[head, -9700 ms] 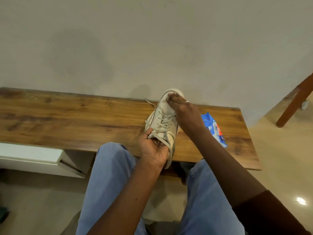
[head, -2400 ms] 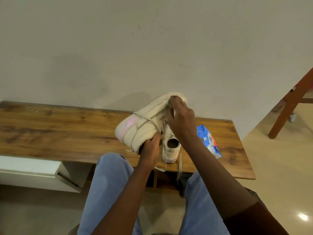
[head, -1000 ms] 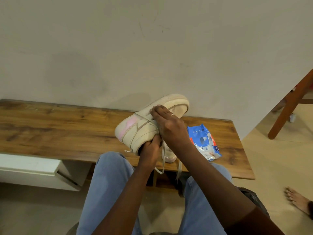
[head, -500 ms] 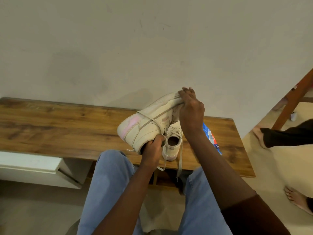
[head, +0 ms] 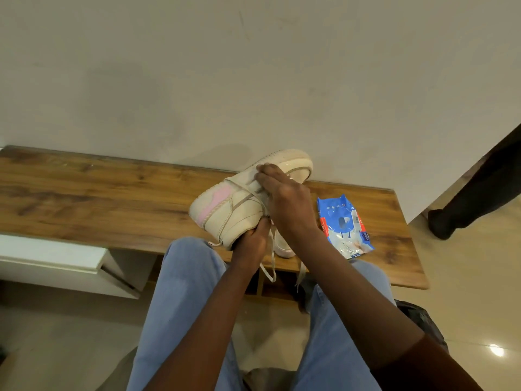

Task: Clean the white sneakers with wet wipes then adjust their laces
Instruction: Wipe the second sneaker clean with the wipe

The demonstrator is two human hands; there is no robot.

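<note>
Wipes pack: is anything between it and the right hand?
Nothing visible. The wipes pack lies on the table just right of the right hand, bare wood between; that hand pinches a lace of the sneaker.

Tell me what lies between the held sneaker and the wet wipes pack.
Head view: the right hand, pinching the laces of the held sneaker, and beneath it the second sneaker on the wooden bench; bare wood reaches the wet wipes pack.

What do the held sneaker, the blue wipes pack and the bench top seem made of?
Held sneaker: smooth off-white leather or synthetic, going by stitched panels.
Wipes pack: thin plastic film, crinkled and shiny.
Bench top: wood or wood-look laminate, grain showing, low sheen.
</note>
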